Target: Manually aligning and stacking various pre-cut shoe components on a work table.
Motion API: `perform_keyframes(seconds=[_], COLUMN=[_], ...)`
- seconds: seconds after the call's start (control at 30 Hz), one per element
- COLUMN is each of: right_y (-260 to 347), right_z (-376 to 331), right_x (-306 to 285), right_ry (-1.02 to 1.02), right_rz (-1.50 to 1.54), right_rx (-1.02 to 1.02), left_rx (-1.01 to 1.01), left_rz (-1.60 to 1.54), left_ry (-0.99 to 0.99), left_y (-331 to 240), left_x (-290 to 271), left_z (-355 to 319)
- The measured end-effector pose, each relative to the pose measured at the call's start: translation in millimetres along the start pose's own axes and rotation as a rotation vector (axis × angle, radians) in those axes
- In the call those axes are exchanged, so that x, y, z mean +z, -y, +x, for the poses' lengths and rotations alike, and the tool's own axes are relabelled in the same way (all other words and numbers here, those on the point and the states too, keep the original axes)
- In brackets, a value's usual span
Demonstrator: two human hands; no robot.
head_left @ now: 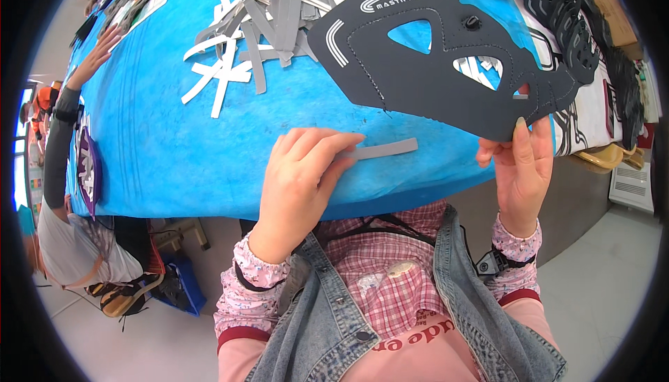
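My right hand (523, 169) pinches the lower edge of a dark grey, flat panel (418, 86) between thumb and fingers. The panel is stitched, with several cut-out openings, light printed lines and small black fittings near its upper edge. It hangs tilted above the table, in front of part of a strip pile. To its lower left, my left hand (296, 173) is closed on one end of a narrow grey strip (394, 149), and the strip's free end points right, toward the panel. The fingertips on the strip are partly hidden by the back of the hand.
A blue cloth (167, 152) covers the table. Grey and white strips (286, 27) lie heaped at the far middle. Dark panels (557, 16) are stacked at the far right. On the left, another person's hand (97, 55) reaches over the table near a purple tray (89, 166).
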State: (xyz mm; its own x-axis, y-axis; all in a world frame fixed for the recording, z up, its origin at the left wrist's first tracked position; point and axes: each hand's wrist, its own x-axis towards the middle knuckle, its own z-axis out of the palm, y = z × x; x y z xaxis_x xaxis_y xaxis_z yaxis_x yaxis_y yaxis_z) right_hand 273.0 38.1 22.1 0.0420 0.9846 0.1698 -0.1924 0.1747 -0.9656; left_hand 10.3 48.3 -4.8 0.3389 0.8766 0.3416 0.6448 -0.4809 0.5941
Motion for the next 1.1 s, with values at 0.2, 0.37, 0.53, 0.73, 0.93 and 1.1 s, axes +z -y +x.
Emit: perform_keyframes(seconds=[0.2, 0.37, 0.53, 0.73, 0.93, 1.1], right_y=[-0.9, -0.1, -3.4, 10.2, 15.7, 13.8], right_z=[0.2, -5.9, -10.8, -15.3, -13.0, -4.1], right_x=[4.9, 3.9, 2.0, 7.7, 14.4, 11.1], right_ry=[0.034, 0.171, 0.218, 0.142, 0.183, 0.193], right_rz=[0.014, 0.053, -0.129, -0.204, -0.440, -0.455], right_rx=[0.029, 0.144, 0.365, 0.506, 0.474, 0.529], left_rx=[0.010, -0.152, -0.448, -0.696, -0.555, -0.385], left_rz=[-0.033, -0.307, -0.893, -0.915, -0.534, -0.216], left_ry=[0.046, -0.196, -0.270, -0.119, -0.134, -0.068], left_y=[-1.1, -6.1, -9.3, -24.0, -11.7, -3.8], left_x=[-1.6, -10.0, -22.3, -35.6, -35.3, -29.3], left_z=[-5.2, -22.6, -39.1, -36.7, -41.1, -49.0])
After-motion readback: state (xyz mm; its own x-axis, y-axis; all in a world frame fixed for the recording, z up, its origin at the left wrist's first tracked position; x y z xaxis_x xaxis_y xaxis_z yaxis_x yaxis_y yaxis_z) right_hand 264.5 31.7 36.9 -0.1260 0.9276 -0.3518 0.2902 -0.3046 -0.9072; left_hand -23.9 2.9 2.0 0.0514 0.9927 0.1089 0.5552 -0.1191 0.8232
